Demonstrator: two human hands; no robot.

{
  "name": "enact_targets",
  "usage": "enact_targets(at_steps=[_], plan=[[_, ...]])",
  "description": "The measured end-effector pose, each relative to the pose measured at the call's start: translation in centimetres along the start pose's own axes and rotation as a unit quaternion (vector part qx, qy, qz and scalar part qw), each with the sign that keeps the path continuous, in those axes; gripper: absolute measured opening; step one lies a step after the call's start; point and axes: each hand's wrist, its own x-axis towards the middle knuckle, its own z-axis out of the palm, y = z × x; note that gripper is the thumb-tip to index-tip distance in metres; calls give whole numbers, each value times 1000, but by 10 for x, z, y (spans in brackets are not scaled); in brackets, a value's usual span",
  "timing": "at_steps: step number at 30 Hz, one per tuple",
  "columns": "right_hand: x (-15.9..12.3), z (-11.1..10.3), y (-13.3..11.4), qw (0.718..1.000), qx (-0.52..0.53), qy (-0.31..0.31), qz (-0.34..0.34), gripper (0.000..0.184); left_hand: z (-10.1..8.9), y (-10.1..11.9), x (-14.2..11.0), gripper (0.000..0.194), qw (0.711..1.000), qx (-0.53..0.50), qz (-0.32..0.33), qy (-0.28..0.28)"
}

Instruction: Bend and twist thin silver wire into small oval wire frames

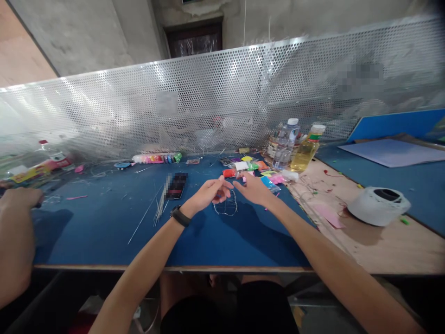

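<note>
A thin bent-wire frame [225,214], rounded at its lower end, hangs just over the blue table mat. My left hand [214,190], with a dark watch on its wrist, has its fingers curled and closed around the upper left of this wire. Bent fingers of my right hand [253,188] are at the frame's upper right; what lies between their tips is too small to make out. Small packets of coloured clay [240,166] lie just beyond both hands. Left of my left hand are a black phone [176,186] and a bundle of loose straight wires [160,202].
A clear bottle [285,144] and a bottle of yellow liquid [308,149] stand at the back right. A white roll [378,205] sits on bare wood. Behind rises a perforated metal panel [208,97]. Another person's arm [16,232] reaches in at far left.
</note>
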Motion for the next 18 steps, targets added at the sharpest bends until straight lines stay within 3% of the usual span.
enact_targets(at_steps=[4,9,15,18], plan=[[-2,0,-2,980,161,-115,-17,36,-3,4,3,34,994,-102,20,31],[-3,-5,-11,978,188,-78,-36,52,-5,14,1,28,977,-205,33,37],[-4,-10,-10,968,207,-140,-40,55,-8,28,-13,21,973,-231,3,8],[-1,-9,-3,972,197,-120,-35,57,-15,26,-13,24,980,-197,5,-12]])
